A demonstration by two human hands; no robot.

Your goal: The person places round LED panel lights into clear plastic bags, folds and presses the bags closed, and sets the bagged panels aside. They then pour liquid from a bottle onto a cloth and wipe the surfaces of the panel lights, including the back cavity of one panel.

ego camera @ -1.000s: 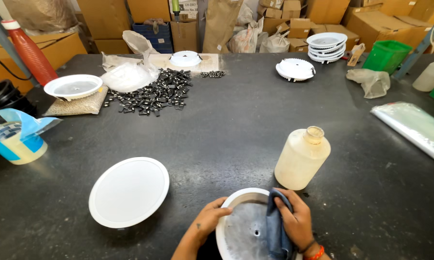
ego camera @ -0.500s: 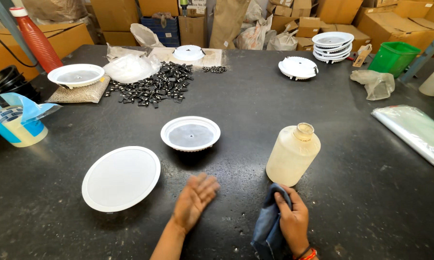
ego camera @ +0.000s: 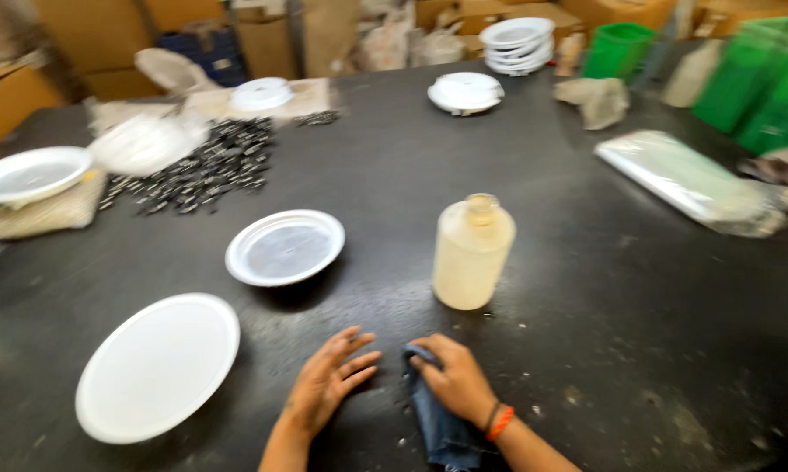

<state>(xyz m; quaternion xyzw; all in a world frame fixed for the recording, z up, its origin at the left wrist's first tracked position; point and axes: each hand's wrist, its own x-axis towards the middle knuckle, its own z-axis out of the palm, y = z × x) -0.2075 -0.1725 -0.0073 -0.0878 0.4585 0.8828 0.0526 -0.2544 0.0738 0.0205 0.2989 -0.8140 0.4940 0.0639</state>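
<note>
Left to right: flat round white plastic disc (ego camera: 158, 367) lay on dark surface (ego camera: 586, 288); shallow white round dish w/ grey centre (ego camera: 285, 247) sat just beyond. Left hand (ego camera: 328, 385) rested flat on surface, fingers spread, grip open & empty. Right hand (ego camera: 453, 378) pressed crumpled dark blue cloth (ego camera: 442, 424) to surface, grip closed on it. Cream translucent plastic bottle (ego camera: 472, 252) stood upright behind right hand.

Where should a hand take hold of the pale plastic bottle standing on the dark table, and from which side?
Probably around the bottle's wide body, from the near side. It stands upright, its neck is short and narrow, and the table around it is bare. The right hand, resting on a blue cloth, is nearest.
</note>
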